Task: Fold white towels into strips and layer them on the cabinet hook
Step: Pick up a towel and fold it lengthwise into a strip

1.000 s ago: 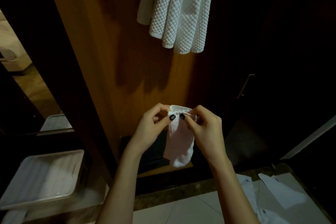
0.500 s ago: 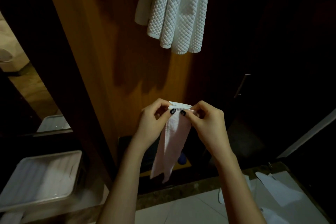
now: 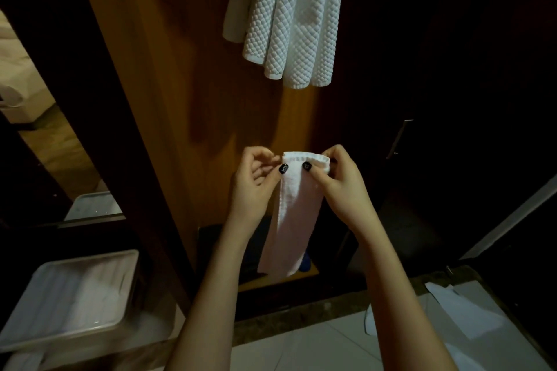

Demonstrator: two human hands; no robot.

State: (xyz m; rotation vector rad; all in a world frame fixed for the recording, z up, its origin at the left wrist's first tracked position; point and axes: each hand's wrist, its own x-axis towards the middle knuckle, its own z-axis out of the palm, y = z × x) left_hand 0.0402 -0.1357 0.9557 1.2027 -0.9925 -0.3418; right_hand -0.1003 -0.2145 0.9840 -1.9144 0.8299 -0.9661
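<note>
Pinches top corners of white towel strip with left hand and right hand; dangles it before wooden cabinet panel, below quilted towels hanging above.

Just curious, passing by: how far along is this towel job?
Done: quilted white towels already hang against the cabinet panel. In hand: the left hand and right hand pinch the top of a folded strip. Left: hanging that strip up with them.
</note>
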